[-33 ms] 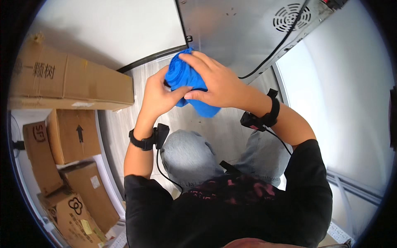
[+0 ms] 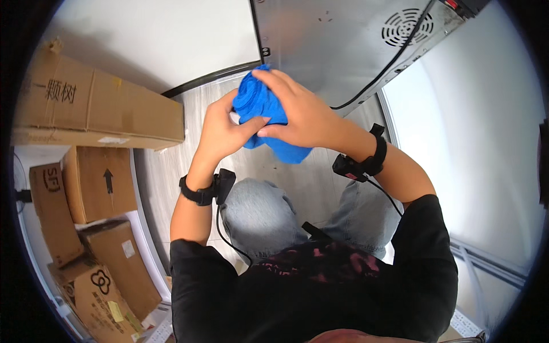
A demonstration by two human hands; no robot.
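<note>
A bright blue cloth is bunched and partly rolled between my two hands, with a loose end hanging down toward me. My left hand grips its left side, thumb pressed across the front. From the right, my right hand wraps over the cloth, fingers along its upper side and thumb near the left thumb. A small whitish patch shows between the cloth and my left palm; I cannot make out what it is. Each wrist wears a black strap with a small box and a cable.
Ahead on the right stands a metal cabinet with a round vent and a black cable. A long cardboard box lies at the left, above several smaller cartons. White panels flank the pale wood-look floor.
The cloth has shifted slightly right in the picture, and its hanging end reaches a little farther right. A whitish patch now shows by my left palm. Both hands keep their hold.
</note>
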